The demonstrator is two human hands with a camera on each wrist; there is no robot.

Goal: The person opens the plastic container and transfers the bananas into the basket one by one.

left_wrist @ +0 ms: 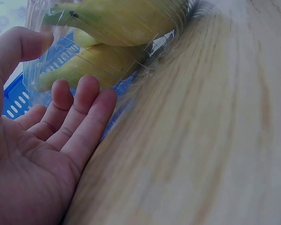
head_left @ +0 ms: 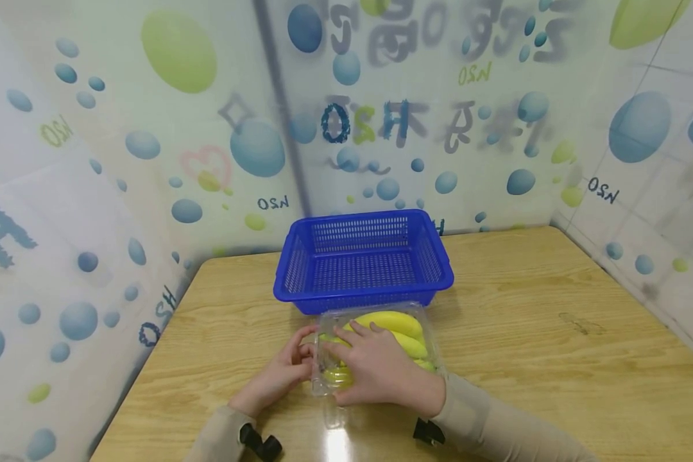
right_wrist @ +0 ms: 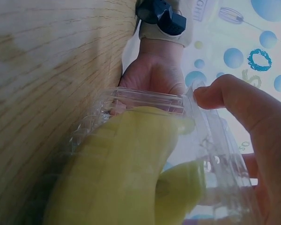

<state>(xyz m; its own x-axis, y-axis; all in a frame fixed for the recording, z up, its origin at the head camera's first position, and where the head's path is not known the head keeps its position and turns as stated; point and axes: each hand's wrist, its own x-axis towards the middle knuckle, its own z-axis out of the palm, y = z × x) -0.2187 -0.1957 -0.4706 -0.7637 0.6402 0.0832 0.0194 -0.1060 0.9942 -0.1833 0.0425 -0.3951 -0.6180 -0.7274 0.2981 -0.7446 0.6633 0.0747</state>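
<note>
Sheets [head_left: 346,186]: bubble-printed, are forming a three-sided booth [head_left: 589,151].
Wooden table [head_left: 525,321]: is standing within.
Building: unclear; sheets are hiding it.

The clamshell box [head_left: 323,385] sits on the desk [head_left: 525,333] beneath the right hand [head_left: 375,367], and the left hand [head_left: 278,376] is at its left end. Inside it lie bananas [head_left: 389,319], some showing beyond the right hand and to its right. The basket [head_left: 358,297] stands past both hands, just behind the box.
</note>
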